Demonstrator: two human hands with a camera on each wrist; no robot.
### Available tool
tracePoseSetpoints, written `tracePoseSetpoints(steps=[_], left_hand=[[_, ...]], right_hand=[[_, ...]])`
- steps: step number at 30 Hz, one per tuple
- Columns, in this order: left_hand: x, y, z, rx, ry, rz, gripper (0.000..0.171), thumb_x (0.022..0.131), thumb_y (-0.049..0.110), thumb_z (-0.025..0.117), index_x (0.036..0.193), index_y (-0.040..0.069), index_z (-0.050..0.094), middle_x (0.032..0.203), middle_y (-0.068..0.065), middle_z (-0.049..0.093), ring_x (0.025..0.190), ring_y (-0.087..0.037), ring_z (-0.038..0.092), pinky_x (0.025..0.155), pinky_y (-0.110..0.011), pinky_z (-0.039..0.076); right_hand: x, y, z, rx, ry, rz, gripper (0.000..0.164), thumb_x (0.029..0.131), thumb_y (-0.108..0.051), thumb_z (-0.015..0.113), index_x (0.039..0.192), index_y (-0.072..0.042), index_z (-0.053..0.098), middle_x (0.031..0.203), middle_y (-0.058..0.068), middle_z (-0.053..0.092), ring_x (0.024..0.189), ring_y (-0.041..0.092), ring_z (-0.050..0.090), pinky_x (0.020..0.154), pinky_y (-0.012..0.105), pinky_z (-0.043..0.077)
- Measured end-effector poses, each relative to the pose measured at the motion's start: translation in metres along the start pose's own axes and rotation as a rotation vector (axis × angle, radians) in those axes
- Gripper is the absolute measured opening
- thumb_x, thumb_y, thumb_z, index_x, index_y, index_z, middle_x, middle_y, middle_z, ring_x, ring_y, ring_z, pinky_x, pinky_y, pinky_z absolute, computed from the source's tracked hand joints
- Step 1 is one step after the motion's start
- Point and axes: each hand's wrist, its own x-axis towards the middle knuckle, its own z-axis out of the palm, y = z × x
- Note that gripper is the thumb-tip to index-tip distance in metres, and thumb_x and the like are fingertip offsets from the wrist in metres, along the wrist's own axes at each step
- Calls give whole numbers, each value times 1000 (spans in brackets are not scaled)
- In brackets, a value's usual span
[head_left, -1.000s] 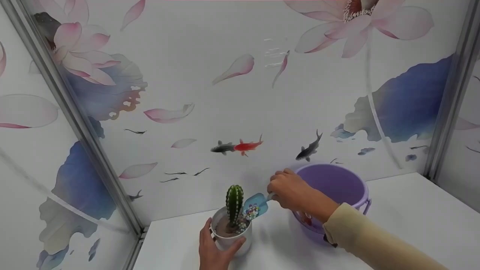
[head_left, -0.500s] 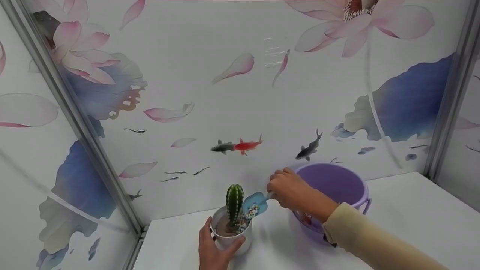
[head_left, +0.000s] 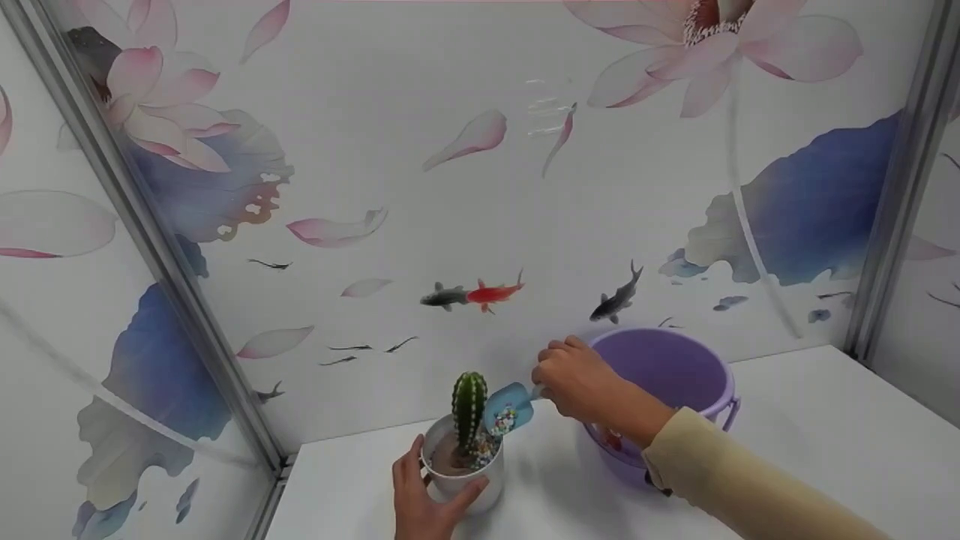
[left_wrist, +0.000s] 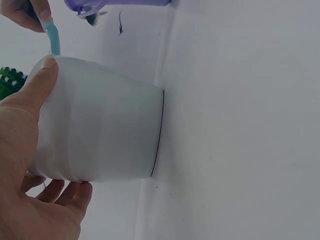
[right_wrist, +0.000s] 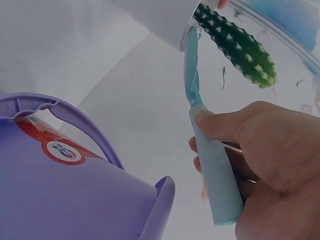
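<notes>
A green ribbed cactus (head_left: 469, 405) stands in a white pot (left_wrist: 105, 125), with brown soil and colourful pebbles around its base. My left hand (head_left: 427, 499) holds the pot from the near side, thumb at the right of the rim and fingers on the left. In my right hand (head_left: 581, 382) is a small blue trowel (head_left: 519, 401), gripped by its pale handle. Its blade tilts down at the pot's right rim, carrying colourful pebbles (head_left: 504, 420) that trail toward those in the pot. The right wrist view shows the thumb pressed along the trowel's handle.
A purple bucket (head_left: 664, 364) with a side handle stands right of the pot, partly behind my right forearm. Everything rests on a white table (head_left: 810, 435). A white wall (head_left: 360, 150) printed with lotus flowers and fish rises behind, with metal frame posts at both sides.
Some pebbles have slid down the trowel's blade into the pot, where more now show beside the cactus. Both hands keep nearly the same place; the trowel has shifted very slightly left.
</notes>
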Motion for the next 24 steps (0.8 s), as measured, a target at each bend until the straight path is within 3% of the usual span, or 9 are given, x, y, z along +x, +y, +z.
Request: tracePoseSetpoints(steps=[10, 17, 24], left_hand=[[4, -7, -3, -17, -51, 16, 124, 55, 67, 88, 155, 16, 35, 136, -11, 45, 132, -33, 50, 103, -42, 56], [5, -7, -8, -69, -102, -3, 122, 56, 65, 89, 156, 19, 34, 139, -13, 46, 134, -37, 51, 103, -43, 56], [6, -10, -11, -97, -107, 3, 122, 54, 64, 90, 154, 19, 37, 143, -13, 48, 134, -37, 52, 102, -39, 57]], right_hand=[[2, -3, 4, -8, 5, 18, 16, 84, -21, 82, 100, -21, 79, 94, -4, 71, 89, 19, 58, 78, 33, 48], [2, -8, 9, -14, 61, 22, 16, 83, -18, 82, 97, -19, 77, 91, -2, 70, 87, 20, 57, 77, 34, 47], [5, -12, 15, -52, 115, 21, 17, 80, -13, 83, 95, -18, 76, 90, -1, 68, 87, 20, 57, 79, 34, 47]])
